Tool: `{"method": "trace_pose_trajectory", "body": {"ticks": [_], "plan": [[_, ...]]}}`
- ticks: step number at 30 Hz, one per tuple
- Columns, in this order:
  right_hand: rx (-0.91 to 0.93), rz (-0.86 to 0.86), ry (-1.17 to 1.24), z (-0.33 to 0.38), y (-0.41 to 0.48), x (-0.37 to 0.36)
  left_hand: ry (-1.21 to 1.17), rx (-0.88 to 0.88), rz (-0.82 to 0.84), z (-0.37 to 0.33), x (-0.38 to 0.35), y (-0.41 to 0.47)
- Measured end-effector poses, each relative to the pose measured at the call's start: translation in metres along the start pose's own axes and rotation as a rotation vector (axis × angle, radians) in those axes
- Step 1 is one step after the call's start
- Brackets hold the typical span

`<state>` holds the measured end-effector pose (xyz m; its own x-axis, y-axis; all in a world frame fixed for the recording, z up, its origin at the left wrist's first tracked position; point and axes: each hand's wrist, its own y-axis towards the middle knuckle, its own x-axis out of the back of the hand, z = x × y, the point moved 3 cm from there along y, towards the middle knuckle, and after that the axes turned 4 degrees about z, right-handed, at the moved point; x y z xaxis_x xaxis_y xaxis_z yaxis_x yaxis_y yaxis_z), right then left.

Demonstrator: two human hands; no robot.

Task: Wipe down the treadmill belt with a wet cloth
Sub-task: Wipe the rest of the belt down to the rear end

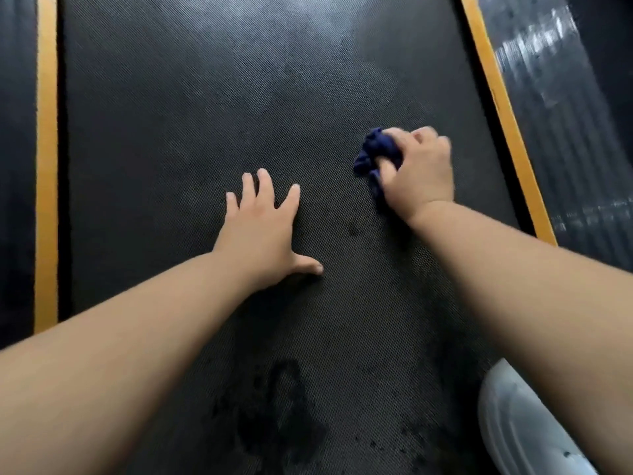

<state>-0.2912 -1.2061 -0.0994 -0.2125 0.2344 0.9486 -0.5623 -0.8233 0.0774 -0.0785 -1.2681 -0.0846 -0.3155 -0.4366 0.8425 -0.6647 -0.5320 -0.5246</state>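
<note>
The black textured treadmill belt (205, 114) fills the view. My right hand (419, 173) grips a bunched dark blue cloth (375, 150) and holds it down on the belt's right half, near the right orange stripe; the hand looks slightly blurred. My left hand (263, 224) lies flat on the belt's middle, fingers spread, palm down. Dark wet patches (284, 416) mark the belt nearer to me.
Orange stripes run along the belt's left edge (46, 166) and right edge (503, 114). Black side rails lie beyond them; the right rail (561, 97) shines. A white shoe (524, 430) stands on the belt at bottom right.
</note>
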Motion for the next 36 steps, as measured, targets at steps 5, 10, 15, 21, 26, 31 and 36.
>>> {"method": "trace_pose_trajectory", "body": {"ticks": [5, 10, 15, 21, 26, 31, 36], "plan": [[0.193, 0.05, 0.087, 0.012, -0.056, 0.001, 0.051, -0.041, 0.009, -0.007, 0.003, 0.015], [0.432, 0.159, 0.055, -0.005, -0.059, 0.013, 0.111, -0.022, 0.074, -0.015, 0.011, 0.02], [-0.189, 0.025, 0.008, -0.033, -0.007, 0.018, 0.075, 0.008, 0.12, -0.021, 0.013, 0.022], [0.211, 0.116, 0.175, -0.007, -0.104, 0.011, 0.072, -0.009, 0.072, -0.032, 0.021, 0.02], [0.006, 0.005, 0.01, -0.047, -0.029, 0.016, 0.122, -0.077, 0.07, -0.05, 0.003, 0.019], [-0.139, 0.021, -0.001, -0.032, -0.044, 0.01, 0.122, -0.072, 0.035, -0.05, 0.001, 0.02], [0.35, 0.18, 0.085, -0.016, -0.113, 0.021, 0.127, -0.076, 0.046, -0.051, 0.001, 0.019]]}}
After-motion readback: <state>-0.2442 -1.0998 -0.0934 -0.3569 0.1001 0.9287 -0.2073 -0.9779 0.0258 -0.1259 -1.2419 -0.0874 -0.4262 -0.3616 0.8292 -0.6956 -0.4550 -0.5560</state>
